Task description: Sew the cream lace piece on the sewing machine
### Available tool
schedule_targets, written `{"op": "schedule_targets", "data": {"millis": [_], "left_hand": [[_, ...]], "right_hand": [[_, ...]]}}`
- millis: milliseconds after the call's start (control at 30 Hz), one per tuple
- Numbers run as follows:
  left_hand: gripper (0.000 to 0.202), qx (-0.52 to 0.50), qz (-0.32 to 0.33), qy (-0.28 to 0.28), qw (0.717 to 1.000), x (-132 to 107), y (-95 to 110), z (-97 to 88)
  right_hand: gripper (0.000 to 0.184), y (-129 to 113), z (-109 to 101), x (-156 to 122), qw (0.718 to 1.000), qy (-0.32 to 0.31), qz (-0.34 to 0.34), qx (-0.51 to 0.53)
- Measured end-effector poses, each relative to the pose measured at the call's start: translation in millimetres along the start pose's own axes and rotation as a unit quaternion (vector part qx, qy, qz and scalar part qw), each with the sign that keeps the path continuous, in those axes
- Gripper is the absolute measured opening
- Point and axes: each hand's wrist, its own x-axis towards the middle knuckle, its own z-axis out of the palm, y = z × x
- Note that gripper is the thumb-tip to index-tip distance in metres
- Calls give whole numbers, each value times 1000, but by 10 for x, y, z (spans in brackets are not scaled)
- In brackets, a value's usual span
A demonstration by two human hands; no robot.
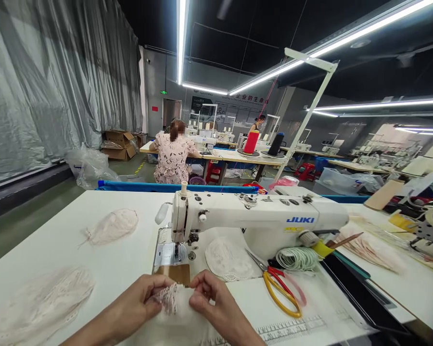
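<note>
My left hand (pixel 144 298) and my right hand (pixel 212 300) both pinch a small piece of white lace fabric (pixel 173 298) between them, just in front of the needle plate (pixel 168 252) of a white sewing machine (pixel 260 218). The fingers of both hands are closed on the lace. More white fabric trails down from the lace toward me. The needle and presser foot (pixel 176 247) stand a short way beyond my fingers.
Lace pieces lie at left (pixel 111 226), at near left (pixel 36 302) and under the machine arm (pixel 227 257). Scissors with red and yellow handles (pixel 277 286) and a coil of pale cord (pixel 298 258) lie at right. A person sits at another table behind (pixel 173 154).
</note>
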Motion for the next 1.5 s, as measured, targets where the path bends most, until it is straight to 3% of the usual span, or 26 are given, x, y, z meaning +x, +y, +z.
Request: {"op": "schedule_targets", "data": {"millis": [67,233,433,533,633,733,833,900,1100,1233,1333,1400,1500], "left_hand": [[45,-1,-17,14,1000,-47,29,36],[49,18,-40,11,999,-175,64,96],[61,38,-31,63,997,-186,17,244],[46,44,21,56,997,-109,19,350],[43,46,44,55,996,-125,90,396],[41,72,51,53,995,-207,194,354],[35,130,47,48,989,-159,219,237],[31,177,41,61,981,-6,143,130],[20,251,7,109,962,522,-254,-132],[17,308,5,128,943,626,-328,-187],[17,353,-2,125,927,656,-315,-207],[18,385,-9,121,915,677,-300,-224],[17,441,-5,128,888,707,-288,-268]], "right_hand": [[35,-32,-1,-49,1000,-16,-1,7],[27,-149,8,-167,1000,-15,7,-10],[26,-125,-10,-244,995,31,-85,-50],[30,-131,-9,-262,994,37,-97,-42],[33,-214,-13,-331,998,12,-65,-13],[28,-315,-23,-408,997,-6,-66,-40],[12,-291,-36,-351,988,-19,-88,-123],[3,-162,-47,-212,975,-10,-99,-199],[19,289,-109,190,923,48,-142,-355],[22,318,-96,279,886,31,-219,-407],[8,387,-30,374,825,9,-327,-462],[21,474,6,444,789,14,-369,-491],[37,577,15,517,780,14,-371,-503]]}}
